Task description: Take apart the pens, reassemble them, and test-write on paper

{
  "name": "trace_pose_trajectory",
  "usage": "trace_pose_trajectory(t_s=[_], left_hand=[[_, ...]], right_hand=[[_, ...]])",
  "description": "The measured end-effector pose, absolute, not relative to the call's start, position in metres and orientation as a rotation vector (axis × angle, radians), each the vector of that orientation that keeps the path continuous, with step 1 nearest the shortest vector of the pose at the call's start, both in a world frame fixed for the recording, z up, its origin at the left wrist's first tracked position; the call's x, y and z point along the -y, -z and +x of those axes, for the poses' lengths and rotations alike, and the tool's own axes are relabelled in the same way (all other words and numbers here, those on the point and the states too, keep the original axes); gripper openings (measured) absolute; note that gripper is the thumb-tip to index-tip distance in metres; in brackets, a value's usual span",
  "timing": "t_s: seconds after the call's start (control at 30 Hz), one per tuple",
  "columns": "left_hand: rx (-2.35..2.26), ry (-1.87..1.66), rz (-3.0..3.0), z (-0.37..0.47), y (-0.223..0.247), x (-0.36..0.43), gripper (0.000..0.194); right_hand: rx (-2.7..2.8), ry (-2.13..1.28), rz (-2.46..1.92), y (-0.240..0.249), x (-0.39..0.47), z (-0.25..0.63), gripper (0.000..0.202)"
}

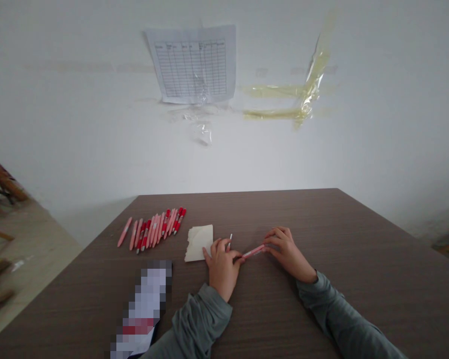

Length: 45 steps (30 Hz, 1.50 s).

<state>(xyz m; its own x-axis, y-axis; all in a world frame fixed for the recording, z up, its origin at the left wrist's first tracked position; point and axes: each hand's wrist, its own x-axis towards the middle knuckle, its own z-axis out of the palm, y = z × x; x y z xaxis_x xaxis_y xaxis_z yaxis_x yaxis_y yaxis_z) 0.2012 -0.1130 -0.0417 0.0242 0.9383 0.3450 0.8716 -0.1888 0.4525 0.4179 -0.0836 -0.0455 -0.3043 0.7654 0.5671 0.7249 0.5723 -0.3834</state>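
Observation:
A pink pen lies slantwise between my two hands, low over the brown table. My left hand pinches its left end between thumb and fingers. At the other end, the fingertips of my right hand are closed on the pen. Just behind my left fingers a thin white stick points up and away; whether those fingers touch it I cannot tell. A torn-edged cream piece of paper lies flat beside my left hand, partly behind its fingertips.
Several pink and red pens lie in a slanted row at the table's back left. Nearer, left of my left forearm, is a blurred-out flat object. The table meets a white wall bearing a taped printed sheet.

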Motion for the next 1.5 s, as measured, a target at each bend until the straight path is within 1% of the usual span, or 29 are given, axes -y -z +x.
trace_pose_trajectory(t_s=[0.2,0.4,0.67,0.93,1.5], left_hand=[[-1.924,-0.876,2.159,0.202,0.041,0.113,0.004],[-1.938,-0.879,2.162,0.201,0.038,0.114,0.002],[-1.994,-0.891,2.183,0.2,0.039,0.114,0.002],[-2.029,-0.899,2.185,0.204,0.036,0.115,0.008],[-2.024,-0.874,2.213,0.203,0.042,0.113,0.009]], right_hand=[[2.077,-0.075,-1.242,0.048,0.082,0.417,0.008],[2.044,-0.118,-1.293,0.046,0.082,0.42,0.011],[1.942,-0.002,-1.377,0.053,0.076,0.43,0.014],[1.947,0.002,-1.362,0.054,0.076,0.432,0.014],[1.959,0.012,-1.374,0.047,0.081,0.43,0.015]])
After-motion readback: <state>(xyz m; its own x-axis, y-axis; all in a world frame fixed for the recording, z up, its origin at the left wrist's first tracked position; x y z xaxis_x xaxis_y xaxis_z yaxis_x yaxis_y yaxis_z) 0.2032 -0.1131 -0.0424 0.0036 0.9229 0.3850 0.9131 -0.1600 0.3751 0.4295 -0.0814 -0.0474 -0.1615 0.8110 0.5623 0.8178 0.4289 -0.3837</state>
